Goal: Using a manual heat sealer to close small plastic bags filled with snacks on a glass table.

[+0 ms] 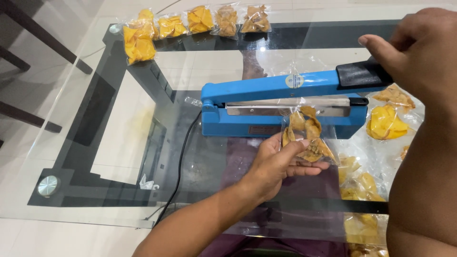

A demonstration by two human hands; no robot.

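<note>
The left hand [278,164] grasped a bag of chips [307,135] in the blue sealer [281,107]; the right hand [412,50] clenched its black handle [362,74].

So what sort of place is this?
Probably a home snack-packing setup: a blue heat sealer on a glass table over tiled floor, with sealed chip bags lined up at its far edge.

At frame centre a bright blue metal heat sealer [266,102] carries a black plastic handle [362,74] and black power cord [178,171], while clear plastic packets of yellow and golden-brown chips [190,23] line the upper left.
</note>
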